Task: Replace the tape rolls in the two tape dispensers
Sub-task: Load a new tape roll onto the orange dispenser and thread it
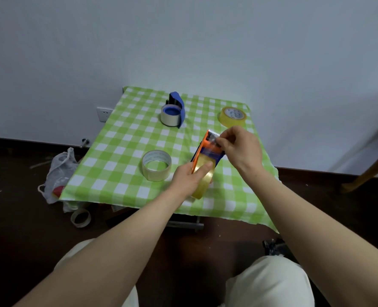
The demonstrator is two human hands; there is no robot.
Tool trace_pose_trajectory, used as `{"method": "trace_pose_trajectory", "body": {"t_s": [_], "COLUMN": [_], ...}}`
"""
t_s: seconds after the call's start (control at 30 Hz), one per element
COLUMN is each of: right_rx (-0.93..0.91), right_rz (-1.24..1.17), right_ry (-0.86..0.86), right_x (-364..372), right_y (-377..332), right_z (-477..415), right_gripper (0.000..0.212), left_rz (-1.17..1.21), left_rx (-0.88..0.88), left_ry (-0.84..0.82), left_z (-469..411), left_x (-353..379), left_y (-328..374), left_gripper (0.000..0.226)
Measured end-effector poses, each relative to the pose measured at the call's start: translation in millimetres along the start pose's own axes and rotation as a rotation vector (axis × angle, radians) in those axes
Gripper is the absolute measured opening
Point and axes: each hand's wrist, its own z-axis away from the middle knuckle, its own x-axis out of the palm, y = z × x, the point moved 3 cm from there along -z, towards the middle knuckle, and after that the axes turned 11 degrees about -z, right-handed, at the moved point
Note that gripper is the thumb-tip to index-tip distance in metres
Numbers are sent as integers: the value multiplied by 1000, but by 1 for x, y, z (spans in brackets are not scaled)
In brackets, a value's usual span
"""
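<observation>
An orange and blue tape dispenser (pixel 207 149) with a yellowish tape roll (pixel 203 180) in it is held above the table's front middle. My left hand (pixel 189 177) grips that roll and the dispenser's lower end. My right hand (pixel 241 149) pinches the clear tape end at the dispenser's top, near its cutter. A blue tape dispenser (pixel 177 107) with a clear roll lies at the back of the table. A loose clear tape roll (pixel 156 165) lies left of my left hand. A yellow tape roll (pixel 232 117) sits at the back right.
The small table has a green checked cloth (pixel 117 156) and stands against a white wall. On the dark floor at the left lie a white plastic bag (pixel 58 173) and an empty tape core (pixel 81 217). A wooden leg (pixel 367 171) slants at the right.
</observation>
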Motion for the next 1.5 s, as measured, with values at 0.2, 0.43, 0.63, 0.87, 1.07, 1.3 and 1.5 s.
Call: {"method": "trace_pose_trajectory", "body": {"t_s": [0.2, 0.43, 0.63, 0.87, 1.07, 1.3, 1.5], "right_rx": [115, 122, 64, -61, -91, -85, -74], "right_rz": [-153, 35, 145, 206, 168, 138, 125], "right_ry": [-45, -21, -24, 5, 18, 12, 7], "right_x": [0, 0, 5, 12, 15, 21, 25], "right_y": [4, 4, 4, 8, 11, 11, 10], "right_z": [-5, -10, -11, -4, -3, -7, -12], "right_gripper": [19, 18, 14, 14, 16, 14, 15], "left_rz": [15, 33, 42, 24, 0, 0, -13], "left_rx": [-59, -22, 11, -5, 12, 7, -6], "left_ry": [10, 29, 53, 111, 116, 99, 134], "left_z": [-2, -6, -7, -9, -11, -13, -14], "left_x": [-6, -4, -3, -5, -4, -5, -4], "left_y": [-4, -12, -14, -14, -11, -9, -7], "left_gripper": [41, 26, 40, 45, 44, 45, 50]}}
